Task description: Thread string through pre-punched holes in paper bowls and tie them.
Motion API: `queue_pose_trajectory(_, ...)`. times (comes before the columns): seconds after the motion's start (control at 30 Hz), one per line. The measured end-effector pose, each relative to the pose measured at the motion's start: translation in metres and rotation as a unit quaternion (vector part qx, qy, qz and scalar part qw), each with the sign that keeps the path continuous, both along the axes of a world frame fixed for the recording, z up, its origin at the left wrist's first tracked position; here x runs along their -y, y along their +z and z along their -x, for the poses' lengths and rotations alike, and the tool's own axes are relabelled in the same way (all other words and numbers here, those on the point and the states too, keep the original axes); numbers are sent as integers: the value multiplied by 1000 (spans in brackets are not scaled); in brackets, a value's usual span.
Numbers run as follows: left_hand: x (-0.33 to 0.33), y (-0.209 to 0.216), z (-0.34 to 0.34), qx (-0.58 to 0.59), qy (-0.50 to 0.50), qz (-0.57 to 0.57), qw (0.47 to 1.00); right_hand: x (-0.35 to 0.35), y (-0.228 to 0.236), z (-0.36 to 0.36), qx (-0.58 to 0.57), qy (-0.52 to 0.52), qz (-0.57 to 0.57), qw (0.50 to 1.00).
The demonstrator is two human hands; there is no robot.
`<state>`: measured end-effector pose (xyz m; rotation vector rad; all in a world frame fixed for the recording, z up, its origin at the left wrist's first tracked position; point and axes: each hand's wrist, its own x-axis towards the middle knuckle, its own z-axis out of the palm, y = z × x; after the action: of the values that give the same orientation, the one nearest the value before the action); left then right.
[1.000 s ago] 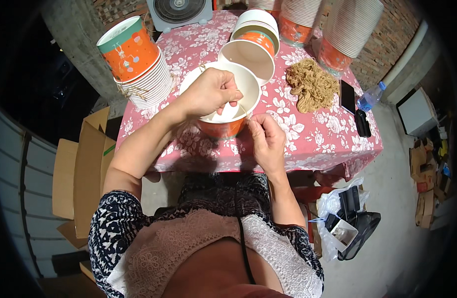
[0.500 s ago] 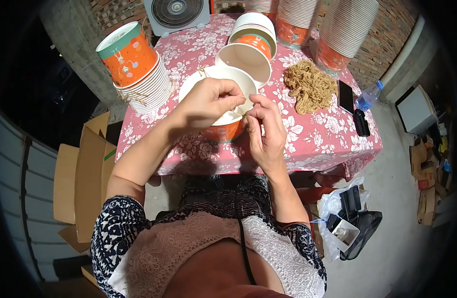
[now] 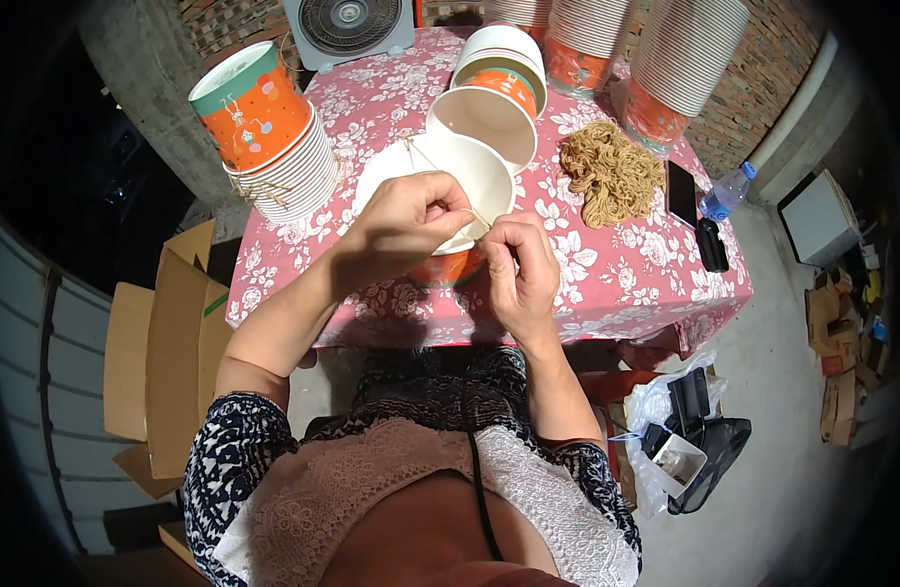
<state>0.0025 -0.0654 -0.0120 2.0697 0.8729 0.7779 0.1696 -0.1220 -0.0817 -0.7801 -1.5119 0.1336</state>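
The counter [image 3: 646, 264] is carrying all the ware. Tall upright stacks [image 3: 687, 68] are standing at its far right, rims looking plain; judged as not yet worked. The left-hand stack [image 3: 284, 161] is standing apparently base-up, with tan ties [image 3: 266, 192] showing at its rims, so a share of the work looks done. A few lying buckets [image 3: 484, 127] are resting at the far middle, no ties made out. The bucket in work [image 3: 487, 176] is sitting near the front edge, mouth up; a strand [image 3: 410, 146] is showing at its far rim, so one side seems fastened and the near side unfinished. A twine heap [image 3: 611, 174] is lying to the right. The left hand [image 3: 411, 210] and right hand [image 3: 521, 269] are pinching a strand end [image 3: 480, 223] at the near rim, each grip closed; knot too small to tell.
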Motion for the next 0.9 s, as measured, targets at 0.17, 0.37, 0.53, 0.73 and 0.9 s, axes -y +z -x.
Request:
queue_pose_trajectory(0.17,5,0,2,4,-19,-39,999,2,-6,1,-11,-34,-27,999)
queue_pose_trajectory(0.37,11,-4,6,27,-101,-202,974,-2,-11,9,-65,-38,-11,997)
queue_pose_trajectory(0.53,13,-5,8,17,-122,-307,944,-2,-20,15,-220,21,68,973)
queue_pose_trajectory(0.73,13,-9,8,28,-132,-310,941,-2,-6,10,-80,-60,13,995)
queue_pose_trajectory(0.9,11,-10,7,42,-130,-302,943,0,-1,9,-39,-75,-6,996)
